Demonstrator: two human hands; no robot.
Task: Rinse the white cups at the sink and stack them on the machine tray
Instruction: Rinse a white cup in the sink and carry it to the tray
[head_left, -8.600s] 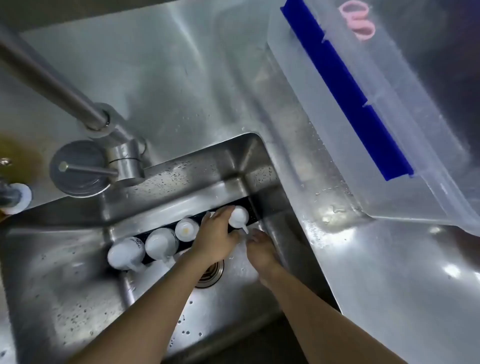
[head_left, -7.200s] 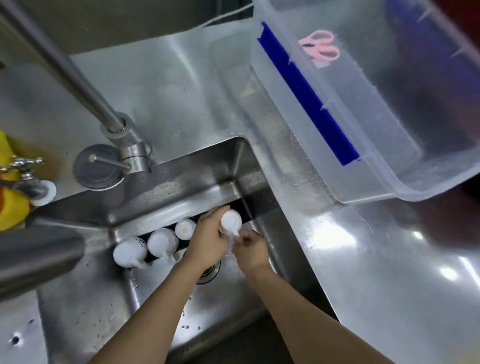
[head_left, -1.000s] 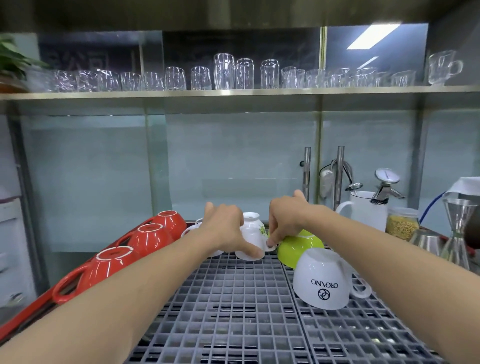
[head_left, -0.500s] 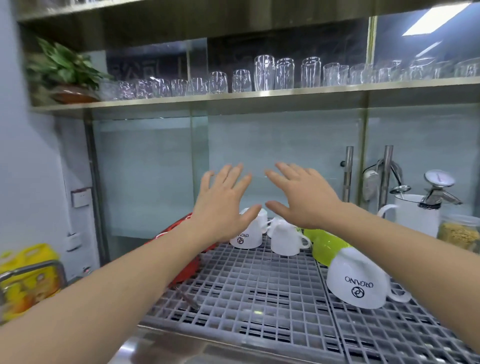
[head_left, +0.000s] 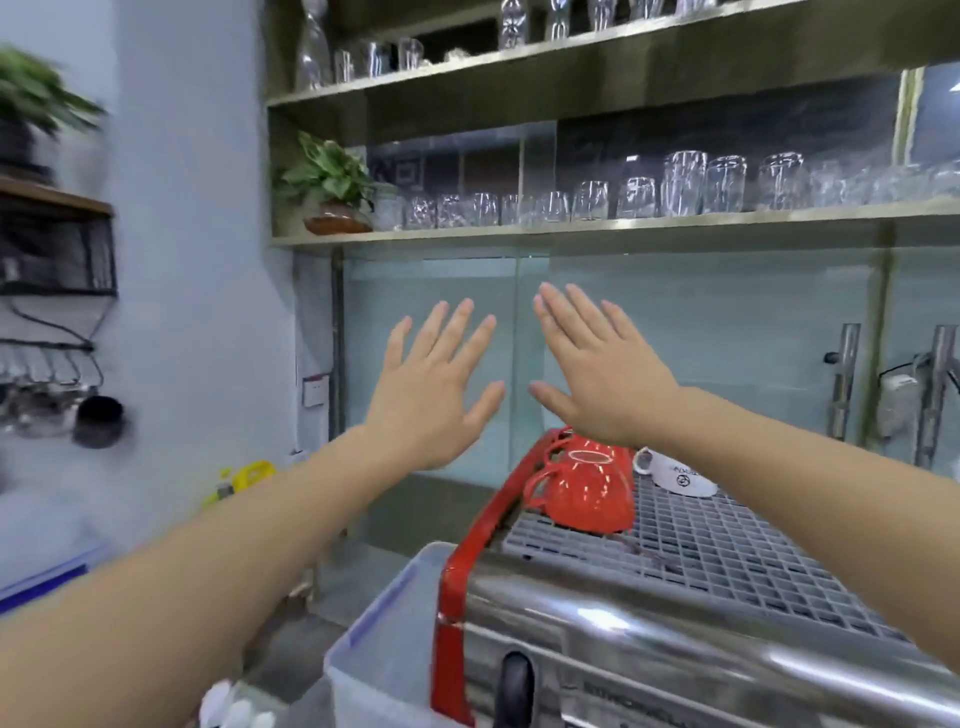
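Observation:
Both my hands are raised in front of me with fingers spread and nothing in them: my left hand (head_left: 434, 389) at the centre, my right hand (head_left: 597, 371) just beside it. Below my right wrist a white cup (head_left: 678, 475) sits upside down on the grey grid tray (head_left: 727, 551) on top of the machine. Other white cups are hidden behind my right forearm. The sink is out of view.
Red cups (head_left: 587, 488) sit upside down at the tray's left edge, by the machine's red side (head_left: 454, 597). A clear plastic bin (head_left: 384, 660) stands left of the machine. Shelves of glasses (head_left: 675, 187) and a plant (head_left: 327, 182) hang above. A wall rack (head_left: 52, 379) is at left.
My view has swung left and pulled back from the tray. Both hands stay open and have risen higher, away from the white cups they let go of a second ago.

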